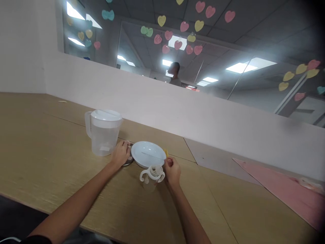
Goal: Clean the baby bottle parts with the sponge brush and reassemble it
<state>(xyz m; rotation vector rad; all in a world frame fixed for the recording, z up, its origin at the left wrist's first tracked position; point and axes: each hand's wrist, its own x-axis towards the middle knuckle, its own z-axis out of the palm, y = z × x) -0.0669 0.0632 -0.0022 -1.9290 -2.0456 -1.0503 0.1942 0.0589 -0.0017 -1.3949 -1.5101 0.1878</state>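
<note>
My left hand [121, 154] rests with curled fingers at the near-left rim of a dark round dish [129, 162], partly hidden by the plate; what its fingertips grip cannot be made out. A pale white plate [148, 153] sits tilted toward me at the centre. Beside its right edge, my right hand [173, 170] is closed, thumb against fingers, close to a small yellow thing [166, 153]; anything pinched there is hidden. A clear baby bottle with two white handles [153, 172] stands in front of the plate, between my hands.
A translucent lidded pitcher [105, 134] stands left of my left hand. The wooden table [63, 162] meets a low white wall [152, 101] under a window. A pink sheet [279, 189] lies at the right. Behind the glass, a person [175, 75] is visible.
</note>
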